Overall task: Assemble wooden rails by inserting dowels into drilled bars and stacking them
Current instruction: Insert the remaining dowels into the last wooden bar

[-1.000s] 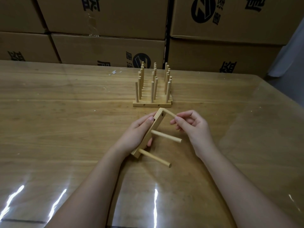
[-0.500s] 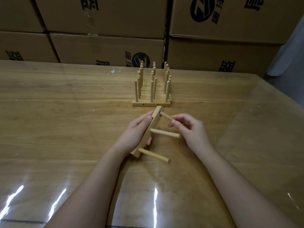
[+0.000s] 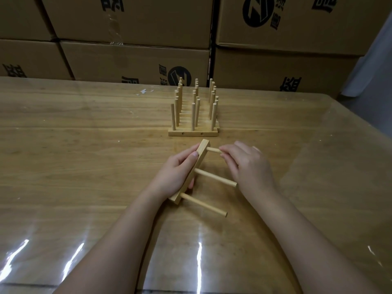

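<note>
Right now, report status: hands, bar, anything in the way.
Left hand grips bar, right hand pinches third dowel at far hole. Two dowels seated in bar. Finished stack beyond, apart from the work.

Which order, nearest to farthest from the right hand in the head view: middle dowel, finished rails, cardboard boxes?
1. middle dowel, its tip beside the right hand.
2. finished rails, standing on the table beyond the hand.
3. cardboard boxes, behind the table's far edge.
</note>
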A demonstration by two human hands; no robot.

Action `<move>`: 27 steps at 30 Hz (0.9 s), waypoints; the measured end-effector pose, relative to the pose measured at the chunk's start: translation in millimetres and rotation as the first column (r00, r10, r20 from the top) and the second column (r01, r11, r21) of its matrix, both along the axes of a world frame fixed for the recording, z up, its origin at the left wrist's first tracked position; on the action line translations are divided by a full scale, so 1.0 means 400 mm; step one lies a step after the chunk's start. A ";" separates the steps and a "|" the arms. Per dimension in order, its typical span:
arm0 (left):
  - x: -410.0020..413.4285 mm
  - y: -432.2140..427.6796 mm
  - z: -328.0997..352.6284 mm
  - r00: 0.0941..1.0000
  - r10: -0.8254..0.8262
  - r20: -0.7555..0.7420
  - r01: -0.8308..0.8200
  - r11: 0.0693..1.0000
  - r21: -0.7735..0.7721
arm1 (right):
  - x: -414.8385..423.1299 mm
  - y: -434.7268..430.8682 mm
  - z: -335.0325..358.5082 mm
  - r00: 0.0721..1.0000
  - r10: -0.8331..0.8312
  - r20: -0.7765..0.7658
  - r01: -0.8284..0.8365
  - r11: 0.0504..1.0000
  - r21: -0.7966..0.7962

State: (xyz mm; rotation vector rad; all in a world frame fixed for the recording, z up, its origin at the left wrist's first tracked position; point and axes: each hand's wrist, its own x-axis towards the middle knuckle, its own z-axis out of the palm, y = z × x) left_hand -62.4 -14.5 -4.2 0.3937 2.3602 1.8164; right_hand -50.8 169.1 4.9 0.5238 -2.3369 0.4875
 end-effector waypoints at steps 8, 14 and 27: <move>0.002 0.002 0.004 1.000 -0.016 0.018 0.016 1.000 -0.014 | -0.003 -0.004 0.006 0.988 0.035 0.153 -0.022 0.996 -0.091; 0.003 0.006 0.005 0.999 -0.023 0.029 0.024 0.999 -0.031 | -0.008 0.005 0.014 0.950 0.041 0.308 0.011 0.986 -0.165; -0.009 0.012 -0.012 1.000 0.005 -0.015 -0.006 0.999 -0.052 | -0.034 0.016 -0.011 0.768 0.284 0.574 0.094 0.837 -0.539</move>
